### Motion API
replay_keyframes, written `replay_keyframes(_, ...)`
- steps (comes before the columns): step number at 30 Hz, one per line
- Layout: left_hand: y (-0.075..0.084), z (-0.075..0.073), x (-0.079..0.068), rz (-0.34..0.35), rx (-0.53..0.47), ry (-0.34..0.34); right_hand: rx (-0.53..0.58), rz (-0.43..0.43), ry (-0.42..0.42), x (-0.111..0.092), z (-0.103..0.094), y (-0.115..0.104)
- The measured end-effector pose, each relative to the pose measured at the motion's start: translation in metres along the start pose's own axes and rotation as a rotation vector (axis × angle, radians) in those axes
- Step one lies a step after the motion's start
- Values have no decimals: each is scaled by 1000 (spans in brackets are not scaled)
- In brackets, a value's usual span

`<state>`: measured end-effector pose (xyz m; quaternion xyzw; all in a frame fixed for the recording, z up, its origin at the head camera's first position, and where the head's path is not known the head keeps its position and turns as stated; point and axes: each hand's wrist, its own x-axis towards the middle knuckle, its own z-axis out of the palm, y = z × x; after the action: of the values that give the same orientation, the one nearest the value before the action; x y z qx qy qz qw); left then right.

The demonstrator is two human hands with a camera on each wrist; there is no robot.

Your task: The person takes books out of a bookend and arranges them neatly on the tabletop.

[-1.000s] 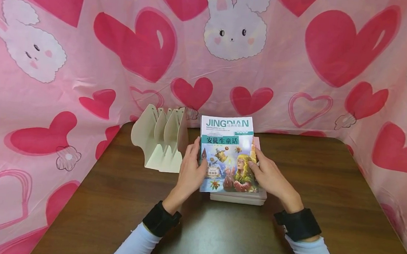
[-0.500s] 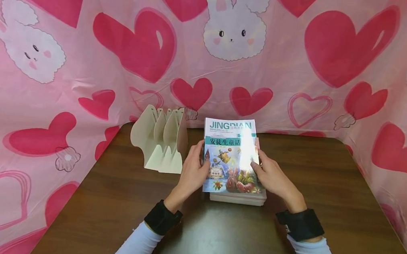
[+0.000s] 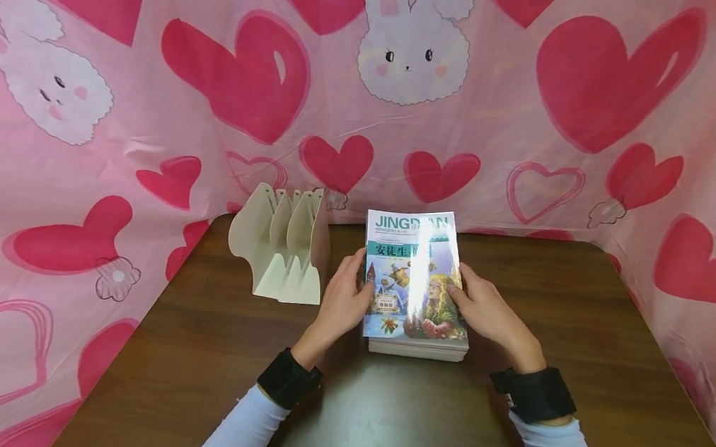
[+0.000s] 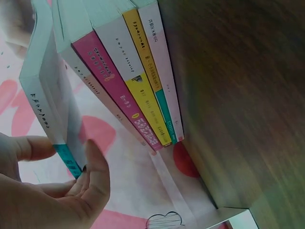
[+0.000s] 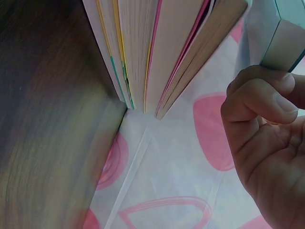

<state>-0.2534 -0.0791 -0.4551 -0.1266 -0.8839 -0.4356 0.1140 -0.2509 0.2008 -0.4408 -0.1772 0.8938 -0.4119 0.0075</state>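
A glossy paperback book (image 3: 392, 273) with a teal-and-white "JINGDIAN" cover is held face up between both hands. My left hand (image 3: 344, 297) grips its spine side, thumb on the cover and fingers beneath. On the opposite long edge, my right hand (image 3: 493, 313) pinches the page side. Below it lies a stack of books (image 3: 417, 351), mostly hidden by the held one. In the left wrist view the stack's coloured spines (image 4: 116, 78) show, with a visible gap between them and the held book. The right wrist view shows the stack's page edges (image 5: 143, 57).
A cream-coloured file rack (image 3: 247, 228) with several upright dividers stands left of the books, close to my left hand. The dark wooden table (image 3: 574, 384) meets a pink curtain (image 3: 404, 135) printed with hearts and rabbits at the back and sides.
The held book and both hands have shifted slightly right, bringing the book more squarely over the stack. A bright glare strip now crosses its cover. The rack has not moved.
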Motion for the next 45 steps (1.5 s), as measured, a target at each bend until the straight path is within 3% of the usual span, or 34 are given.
replay_keyframes(14,-4,9,4,-14,8,-48,4,68,-53,0,-6,4)
replay_keyframes(21,-3,11,5,-54,21,-82,7,89,-70,-2,-9,6)
replay_keyframes(45,-7,17,0,-68,36,-179,9,106,-115,-4,-11,11)
